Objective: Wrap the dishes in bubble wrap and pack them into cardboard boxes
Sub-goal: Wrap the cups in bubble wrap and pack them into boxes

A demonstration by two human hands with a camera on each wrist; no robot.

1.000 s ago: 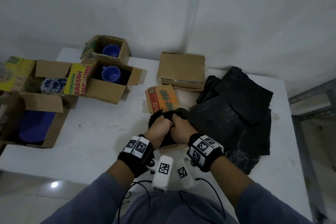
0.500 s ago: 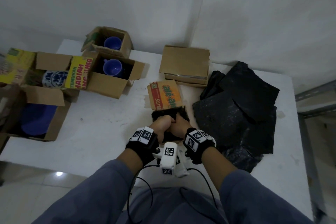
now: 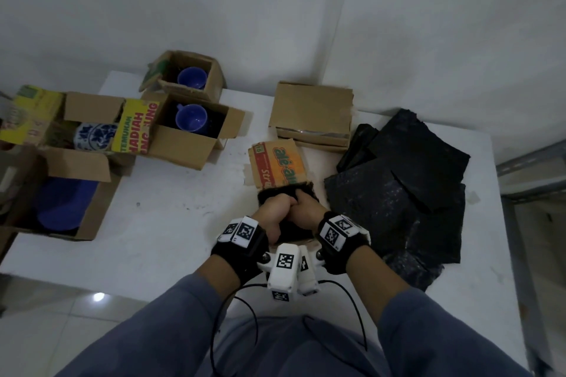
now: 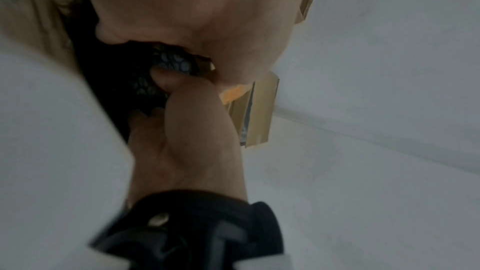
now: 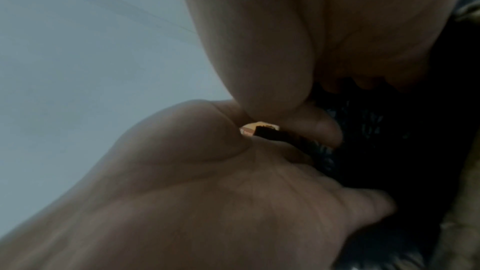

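A black bubble-wrapped bundle (image 3: 272,194) sits in a small cardboard box with an orange printed flap (image 3: 278,162), at the middle of the white table (image 3: 171,223). My left hand (image 3: 277,208) and right hand (image 3: 307,208) are side by side on top of it, fingers curled into the wrap. In the left wrist view my thumb (image 4: 179,87) presses on the bubble wrap (image 4: 145,73). In the right wrist view the wrap (image 5: 389,151) fills the space behind my palm. What is inside the bundle is hidden.
A pile of black bubble wrap sheets (image 3: 413,180) lies to the right. A closed cardboard box (image 3: 312,110) stands behind. On the left are open boxes holding blue mugs (image 3: 191,118), a blue-patterned dish (image 3: 95,135) and a blue plate (image 3: 64,202). A metal shelf (image 3: 533,162) borders the table's right side.
My hands have drawn closer together on the bundle, and it now sits lower, right against the orange flap. Both hands kept their hold.
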